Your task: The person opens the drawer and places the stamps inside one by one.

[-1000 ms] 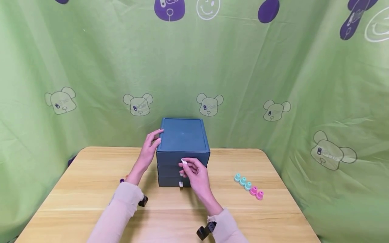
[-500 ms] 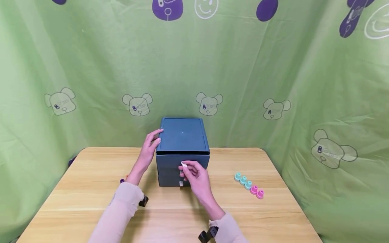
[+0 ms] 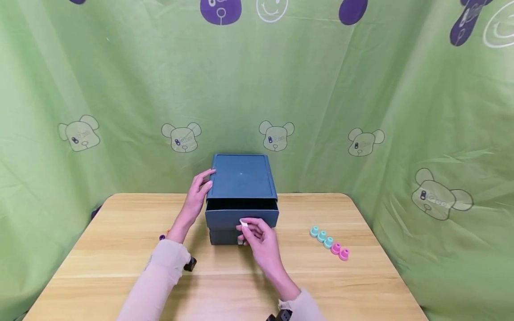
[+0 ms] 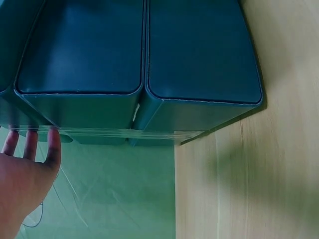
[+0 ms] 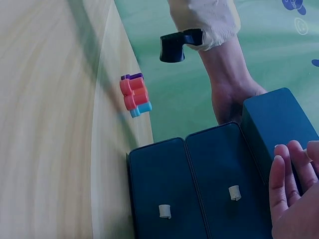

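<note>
Green bear-print cloth (image 3: pixel 225 84) hangs behind a wood-grain table (image 3: pixel 120 263), on whose far middle stands a blue three-drawer cabinet (image 3: pixel 241 176), long axis running front to back, fronts facing the person. Its top drawer (image 3: pixel 222 219) juts partway out, the inside too dark to read, above two closed ones. The left hand (image 3: pixel 195 195) rests slightly spread fingers on the cabinet's left side, gripping nothing, while the right hand (image 3: pixel 263 243) pinches the drawer's white pull tab (image 3: pixel 243 223), left of slantingly lined-up turquoise and pink stepped caps (image 3: pixel 329 242).

Top drawer (image 3: pixel 225 218) gapes narrowly (right hand (image 3: pixel 263 243) in front).
</note>
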Tool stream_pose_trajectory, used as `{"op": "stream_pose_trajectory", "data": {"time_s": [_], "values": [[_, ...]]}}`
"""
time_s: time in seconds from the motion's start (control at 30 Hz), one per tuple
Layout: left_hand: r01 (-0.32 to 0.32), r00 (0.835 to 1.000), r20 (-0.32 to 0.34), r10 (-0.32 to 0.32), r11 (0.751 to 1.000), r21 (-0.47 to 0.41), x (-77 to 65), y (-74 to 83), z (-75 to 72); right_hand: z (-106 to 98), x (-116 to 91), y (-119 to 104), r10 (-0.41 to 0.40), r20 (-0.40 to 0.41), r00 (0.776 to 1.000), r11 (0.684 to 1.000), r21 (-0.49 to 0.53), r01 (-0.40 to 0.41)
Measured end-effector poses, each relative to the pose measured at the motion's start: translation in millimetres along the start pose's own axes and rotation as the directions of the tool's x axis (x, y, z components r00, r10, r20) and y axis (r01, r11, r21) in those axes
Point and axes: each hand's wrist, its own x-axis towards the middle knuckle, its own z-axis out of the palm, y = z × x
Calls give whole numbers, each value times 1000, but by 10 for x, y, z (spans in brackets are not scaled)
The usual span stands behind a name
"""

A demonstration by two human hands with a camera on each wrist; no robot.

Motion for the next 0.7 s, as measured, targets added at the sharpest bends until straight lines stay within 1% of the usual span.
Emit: {"op": "stream_pose_trajectory", "data": {"time_s": [0.17,0.3,0.53,0.7], "values": [[-11,1000,-2,11,1000,7,-1,-35,-4,-17,-86,-25,9,9,1000,1000,-10,-9],[-3,1000,-3,3,1000,10,6,-26,2,-24,-136,-26,10,4,1000,1000,-8,-10],[13,1000,14,-14,1000,16,7,61,6,-24,-229,-38,1,-1,1000,1000,0,-1],[36,999,12,-36,999,2,3,24,2,-30,-300,-42,18,-3,1000,1000,-22,-18]]}}
